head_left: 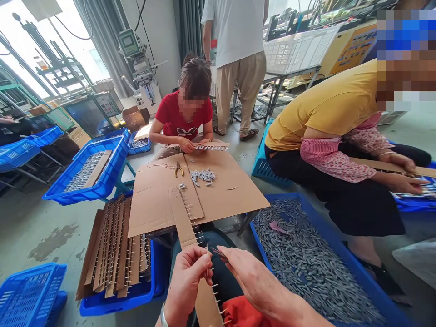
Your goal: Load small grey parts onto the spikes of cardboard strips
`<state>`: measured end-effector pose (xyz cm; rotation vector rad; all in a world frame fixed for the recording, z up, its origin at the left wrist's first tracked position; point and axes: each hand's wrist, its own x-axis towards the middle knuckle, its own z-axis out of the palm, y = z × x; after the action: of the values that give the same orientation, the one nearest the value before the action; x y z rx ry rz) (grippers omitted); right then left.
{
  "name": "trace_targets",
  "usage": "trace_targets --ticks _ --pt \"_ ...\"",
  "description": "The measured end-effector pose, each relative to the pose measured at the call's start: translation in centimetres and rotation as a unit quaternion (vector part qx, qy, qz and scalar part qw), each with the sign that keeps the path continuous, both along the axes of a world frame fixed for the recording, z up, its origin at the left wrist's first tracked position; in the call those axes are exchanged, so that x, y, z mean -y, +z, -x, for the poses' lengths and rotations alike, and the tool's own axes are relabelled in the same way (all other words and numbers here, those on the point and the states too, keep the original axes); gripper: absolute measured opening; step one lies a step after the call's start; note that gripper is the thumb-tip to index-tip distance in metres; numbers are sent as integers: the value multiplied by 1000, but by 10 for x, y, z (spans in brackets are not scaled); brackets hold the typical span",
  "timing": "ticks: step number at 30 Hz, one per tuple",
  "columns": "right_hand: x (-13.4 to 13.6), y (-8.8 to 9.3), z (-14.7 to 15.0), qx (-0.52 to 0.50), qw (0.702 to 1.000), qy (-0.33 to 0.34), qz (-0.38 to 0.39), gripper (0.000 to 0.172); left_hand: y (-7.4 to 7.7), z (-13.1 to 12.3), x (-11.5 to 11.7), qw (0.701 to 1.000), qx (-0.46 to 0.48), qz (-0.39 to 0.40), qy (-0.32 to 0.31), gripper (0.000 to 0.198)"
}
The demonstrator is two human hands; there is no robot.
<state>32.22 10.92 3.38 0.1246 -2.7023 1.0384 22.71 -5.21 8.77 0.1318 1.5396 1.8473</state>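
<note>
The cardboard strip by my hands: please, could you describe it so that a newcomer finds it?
Find the brown tabletop in the middle. From it, a cardboard strip, spiked along one edge, runs down behind your left hand. Unlike the strips piled in the blue basket, its far end overlaps the tabletop.

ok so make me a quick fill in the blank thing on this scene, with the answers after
The left hand is at a long strip made of ____.
The pliers on the tabletop have ____ handles.
The silver band is on the person's own ____ wrist.
The large tray of grey pieces at right is coloured ____.

Missing words: cardboard; yellow; left; blue
</note>
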Motion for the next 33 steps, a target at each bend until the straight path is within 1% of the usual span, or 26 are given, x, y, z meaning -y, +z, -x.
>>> trace_targets --ticks 2,5,8,13,16,20,27,30,33 --pt "2 -6 1 -8 999 4 -41 44 -2 -2 0 1000 -9 8 1 27" --pt "3 -8 1 1 998 7 -61 43 -4 -2 0 1000 -21 17 2 28" --pt "6 -3 1 22 999 5 -44 39 -5 -2 0 1000 -24 19 -1 28" --pt "8 6 1 59 998 7 18 35 -5 -3 0 999 -27 25 -6 28" --pt "8 8 0 69 997 13 29 34 -5 -4 -1 999 -25 29 -8 28" --pt "7 8 -1 77 996 18 34 37 -4 -4 -1 999 -20 30 -8 28" --pt "6 -2 -5 72 997 18 37 44 -4 -4 0 999 -23 38 -19 28" --pt "6 -1 -6 68 997 20 36 41 -3 -5 0 999 -23 39 -20 28" --pt "7 2 -6 52 998 22 42 33 -1 -5 -1 999 -19 45 -19 29"
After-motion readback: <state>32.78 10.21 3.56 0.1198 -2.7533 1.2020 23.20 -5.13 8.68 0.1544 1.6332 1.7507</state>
